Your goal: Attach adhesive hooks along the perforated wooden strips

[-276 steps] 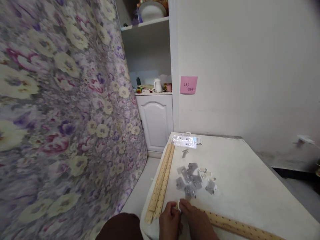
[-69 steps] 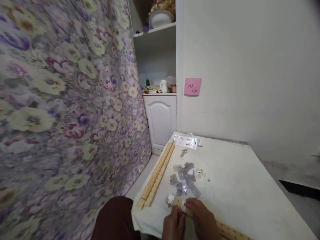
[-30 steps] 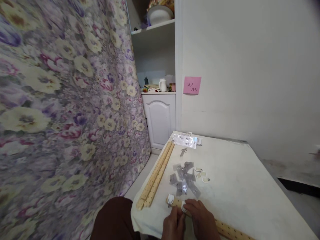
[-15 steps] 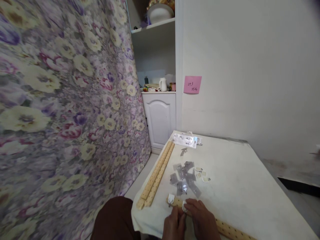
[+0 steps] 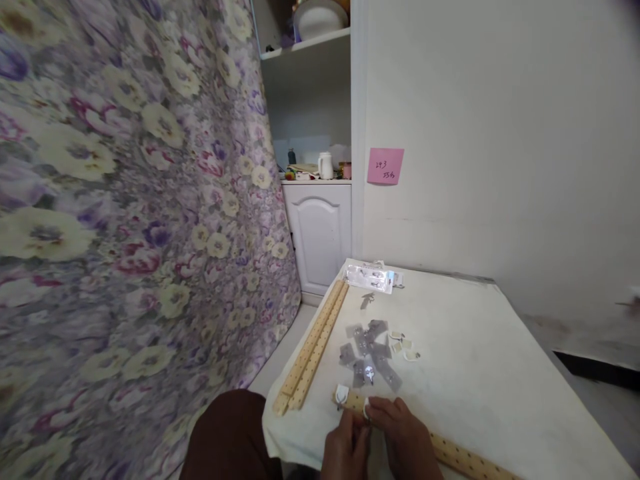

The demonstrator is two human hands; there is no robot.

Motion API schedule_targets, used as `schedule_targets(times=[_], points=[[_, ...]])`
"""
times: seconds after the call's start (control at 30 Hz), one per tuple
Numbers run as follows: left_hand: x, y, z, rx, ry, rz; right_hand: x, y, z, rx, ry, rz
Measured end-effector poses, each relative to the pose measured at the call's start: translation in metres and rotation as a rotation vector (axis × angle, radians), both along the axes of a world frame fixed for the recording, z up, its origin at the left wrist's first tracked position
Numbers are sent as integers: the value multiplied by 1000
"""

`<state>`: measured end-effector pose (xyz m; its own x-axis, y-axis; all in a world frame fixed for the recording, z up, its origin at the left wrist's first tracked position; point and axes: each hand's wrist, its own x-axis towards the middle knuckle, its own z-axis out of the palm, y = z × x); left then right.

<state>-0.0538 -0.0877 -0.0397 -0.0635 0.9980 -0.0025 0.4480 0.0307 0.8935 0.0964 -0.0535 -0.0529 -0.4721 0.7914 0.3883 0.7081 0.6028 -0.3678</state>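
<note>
A pale wooden strip with rows of holes [image 5: 467, 459] lies slantwise along the near side of the table, partly under my right hand [image 5: 407, 437]. My right hand is closed over the strip, its fingertips against a white hook [image 5: 367, 405] on it. From below, my left hand [image 5: 345, 445] pinches at the lower part of that same hook; the fingertips are partly hidden. Another white hook [image 5: 342, 395] with a metal end sits at the strip's left end. Just beyond lie several clear grey plastic pieces [image 5: 369, 350] and several loose white hooks [image 5: 411, 355].
Two more perforated wooden strips [image 5: 315, 347] lie along the table's left edge. Clear packaging [image 5: 370, 277] rests at the far end, with a small grey piece [image 5: 367, 300] nearer. A floral curtain [image 5: 150, 200] hangs left; a white cabinet [image 5: 323, 233] and a wall stand behind.
My left hand has shifted slightly left and stays at the hook on the strip. The right hand keeps nearly the same place. The view has tilted a little.
</note>
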Motion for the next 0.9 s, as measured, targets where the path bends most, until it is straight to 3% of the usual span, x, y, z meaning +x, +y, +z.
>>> schedule_targets(times=[0.3, 0.5, 0.7, 0.9], points=[[-3, -6, 2, 37, -71, -2, -8, -5, 5, 2, 47, -88], [-4, -9, -5, 88, -36, -1, 3, -4, 0, -10, 106, 1], [-4, -7, -8, 79, -31, 13, 9, 0, -7, -33, 300, -18], [-4, -5, -10, 76, 4, 23, 4, -1, -4, -91, 334, -12]])
